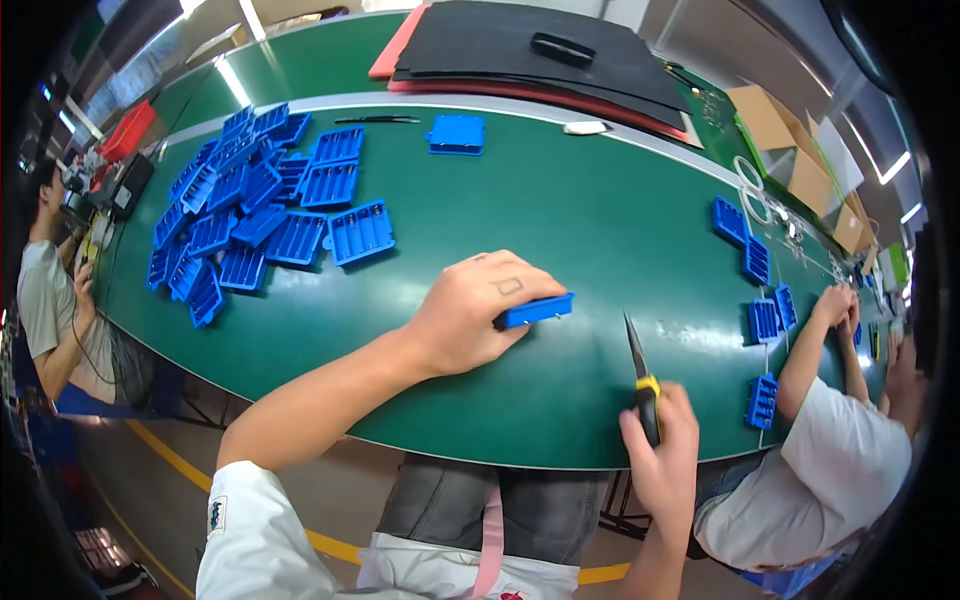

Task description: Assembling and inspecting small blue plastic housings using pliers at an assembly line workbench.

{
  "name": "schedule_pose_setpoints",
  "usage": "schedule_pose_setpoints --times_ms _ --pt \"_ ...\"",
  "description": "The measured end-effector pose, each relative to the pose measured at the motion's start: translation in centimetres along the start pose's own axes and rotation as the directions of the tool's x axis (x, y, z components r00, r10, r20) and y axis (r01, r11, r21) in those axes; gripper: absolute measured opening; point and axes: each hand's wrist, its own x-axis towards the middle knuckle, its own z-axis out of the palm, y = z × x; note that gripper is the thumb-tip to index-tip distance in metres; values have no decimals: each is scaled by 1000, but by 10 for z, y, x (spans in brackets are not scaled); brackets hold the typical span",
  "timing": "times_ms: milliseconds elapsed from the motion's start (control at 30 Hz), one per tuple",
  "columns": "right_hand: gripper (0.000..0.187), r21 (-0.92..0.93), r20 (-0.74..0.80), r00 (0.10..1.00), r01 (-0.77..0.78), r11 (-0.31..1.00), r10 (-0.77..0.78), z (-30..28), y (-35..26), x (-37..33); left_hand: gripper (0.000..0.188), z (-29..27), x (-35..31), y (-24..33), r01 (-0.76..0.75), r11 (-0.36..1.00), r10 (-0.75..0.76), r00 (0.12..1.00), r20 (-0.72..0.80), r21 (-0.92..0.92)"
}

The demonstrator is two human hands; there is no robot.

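Note:
My left hand (478,312) is closed around a blue plastic battery holder (538,311), tilted on edge over the green table. Small metal bits stick out along its lower edge; much of it is hidden by my fingers. In my right hand (668,445) is a pair of needle-nose pliers (647,400) with black and yellow handles, its closed-looking long jaws pointing away from me. The pliers are apart from the holder. To the left lies a heap of similar blue battery holders (297,237) with several slots each. Another holder (457,134) lies flat, face down, farther back.
Black and red sheets (480,45) are stacked at the back, with a black loop on top. Thin tweezers (377,119) and a white-handled tool (586,128) lie before them. At right, more holders (763,321) sit near a co-worker's arms (812,345). Another person (62,300) sits left.

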Motion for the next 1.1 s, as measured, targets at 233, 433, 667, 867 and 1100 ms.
schedule_pose_setpoints --times_ms 233,433,667,867,1100 --pt "29 -352 -203 960 113 929 -194 -9 26 20 30 16 9 52 97 987 -103 994 -43 -125" --pt "26 717 494 863 -337 611 -104 11 12 -43 36 5 -37 153 -61 900 78 997 22 -432" --pt "30 787 616 718 -558 262 -324 73 42 -102 33 24 -94 188 47 919 -24 998 62 -392" --pt "26 852 160 956 -260 454 247 62 34 -115 70 56 -159 178 532 513 -734 679 -22 -674" --pt "18 953 -56 966 -24 301 254 118 44 -110 27 83 -157 140 626 535 -773 634 -30 -567"
